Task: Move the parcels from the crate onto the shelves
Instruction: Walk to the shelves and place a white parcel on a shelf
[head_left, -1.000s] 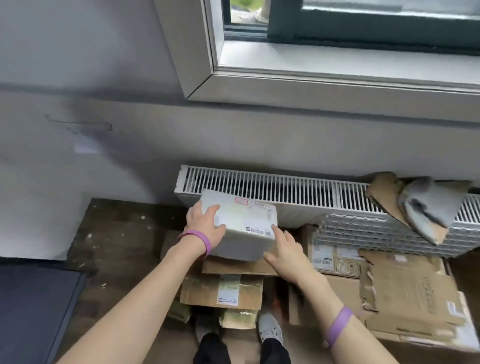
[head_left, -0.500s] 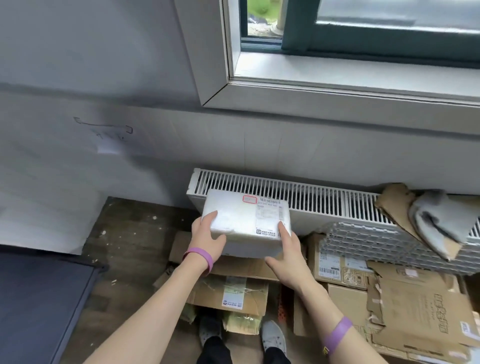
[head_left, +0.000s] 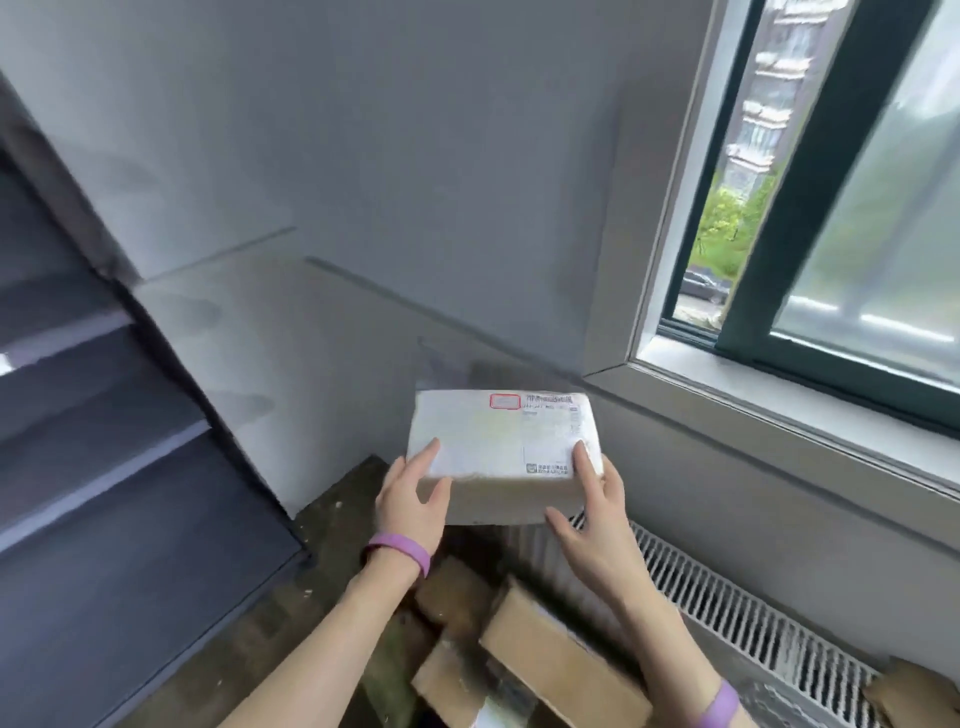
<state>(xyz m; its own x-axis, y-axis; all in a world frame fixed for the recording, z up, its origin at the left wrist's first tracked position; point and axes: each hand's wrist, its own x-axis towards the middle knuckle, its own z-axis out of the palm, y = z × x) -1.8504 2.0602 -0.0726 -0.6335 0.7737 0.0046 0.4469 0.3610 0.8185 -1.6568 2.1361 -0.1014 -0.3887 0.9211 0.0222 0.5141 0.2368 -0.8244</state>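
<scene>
Parcel (head_left: 501, 441) hangs in the air before the wall, our left hand (head_left: 410, 501) and right hand (head_left: 592, 512) gripping its ends. We judge the carry underway; next we must swing it left to the shelves (head_left: 104, 415).

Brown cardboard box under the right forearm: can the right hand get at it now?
Probably not yet. The right hand and left hand both hold the white parcel raised above it. Nothing blocks the brown cardboard box, but the hand is occupied.
</scene>
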